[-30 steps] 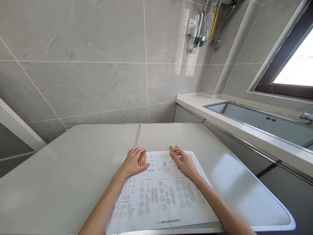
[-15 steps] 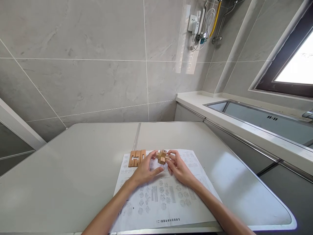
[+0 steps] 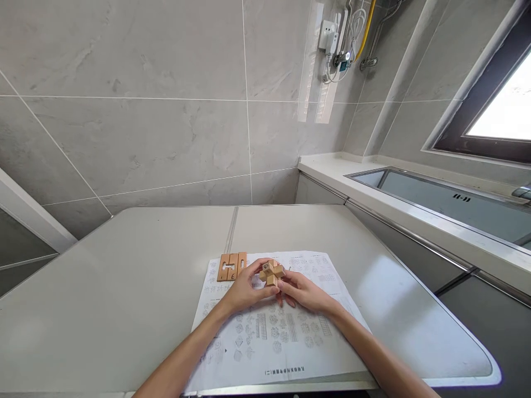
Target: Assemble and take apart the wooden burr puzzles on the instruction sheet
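A small wooden burr puzzle [image 3: 271, 273] of interlocked light-wood bars is held above the printed sheet, a dark mark showing on one bar end. My left hand [image 3: 248, 287] grips it from the left, thumb at its lower front and fingers behind the top. From the right, my right hand [image 3: 302, 289] closes on it with thumb and fingers near its lower right side; some of these fingers are hidden underneath. Just left of my left hand, flat slotted wooden pieces [image 3: 228, 267] lie side by side at the sheet's upper left corner.
The printed paper sheet [image 3: 286, 354], covered in small diagrams, lies on a white table [image 3: 124, 298] beneath my hands. A counter with a sink [image 3: 440, 204] runs along the right. A tiled wall [image 3: 166, 143] stands behind, with a socket [image 3: 327, 34] and pipes.
The burr puzzle has turned and come slightly lower and nearer, now showing a marked bar end. My left thumb has closed onto it, and my right hand has shifted lower around it.
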Action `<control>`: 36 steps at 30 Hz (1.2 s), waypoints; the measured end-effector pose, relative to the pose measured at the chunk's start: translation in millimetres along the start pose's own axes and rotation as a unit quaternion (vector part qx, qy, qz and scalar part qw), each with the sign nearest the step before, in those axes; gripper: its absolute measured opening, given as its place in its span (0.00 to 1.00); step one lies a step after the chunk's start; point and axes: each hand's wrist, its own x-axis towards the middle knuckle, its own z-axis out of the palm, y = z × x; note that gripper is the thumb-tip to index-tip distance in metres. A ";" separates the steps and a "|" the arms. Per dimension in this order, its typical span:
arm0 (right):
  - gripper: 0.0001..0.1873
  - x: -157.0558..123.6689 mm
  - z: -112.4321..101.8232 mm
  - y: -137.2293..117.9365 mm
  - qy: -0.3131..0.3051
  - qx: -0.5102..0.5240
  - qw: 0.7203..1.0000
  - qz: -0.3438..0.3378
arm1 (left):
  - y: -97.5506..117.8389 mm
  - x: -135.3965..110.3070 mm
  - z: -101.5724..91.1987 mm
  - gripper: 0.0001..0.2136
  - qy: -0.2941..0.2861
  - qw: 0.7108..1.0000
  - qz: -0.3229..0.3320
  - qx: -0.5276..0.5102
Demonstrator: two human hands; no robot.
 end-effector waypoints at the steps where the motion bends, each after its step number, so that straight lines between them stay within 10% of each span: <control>1: 0.25 -0.6 -3.4 -0.5 -0.025 0.008 1.000 0.011 | 1.2 0.1 -0.5 0.28 -0.012 1.000 0.001 -0.010; 8: 0.24 -2.6 -15.2 0.7 -0.090 0.033 0.995 0.033 | 7.6 0.8 -2.4 0.29 -0.082 0.995 0.005 -0.048; 23: 0.05 6.9 15.2 15.5 0.163 -0.038 0.986 -0.014 | 4.7 -0.6 3.5 0.24 0.021 1.000 0.010 -0.003; 36: 0.21 6.3 12.7 14.8 0.187 -0.072 0.979 -0.045 | 4.9 2.0 2.2 0.23 0.058 0.998 0.002 -0.012</control>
